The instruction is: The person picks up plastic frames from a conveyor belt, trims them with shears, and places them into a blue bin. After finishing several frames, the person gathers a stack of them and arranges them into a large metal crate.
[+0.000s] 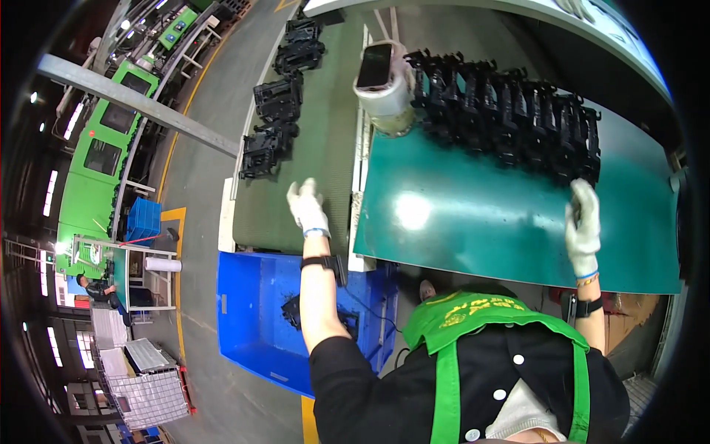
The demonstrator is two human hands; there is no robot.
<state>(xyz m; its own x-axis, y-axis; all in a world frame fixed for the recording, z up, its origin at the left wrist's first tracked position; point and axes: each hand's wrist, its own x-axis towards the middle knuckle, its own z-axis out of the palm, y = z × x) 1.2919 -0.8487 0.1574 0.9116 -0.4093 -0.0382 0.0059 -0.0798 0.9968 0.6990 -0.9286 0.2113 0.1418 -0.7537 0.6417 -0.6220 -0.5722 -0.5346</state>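
My left hand (308, 209), in a white glove, hovers over the green conveyor belt (296, 196) with its fingers apart and nothing in them. Just beyond it on the belt lies a black plastic frame-like part (265, 151). More such black parts (278, 99) sit farther up the belt. At the right, my gloved right hand (583, 228) is above the green tabletop (473, 214), its fingers extended and no object seen in it. Its fingertips are close to the near end of a row of upright black parts (510, 115); whether they touch is unclear.
A whitish bucket (388, 107) with a dark phone (376, 65) on top stands left of the row. Below the belt's near end is a blue bin (248, 314) with black pieces inside. Green machines (100, 155) and a seated person (100, 288) are at the far left.
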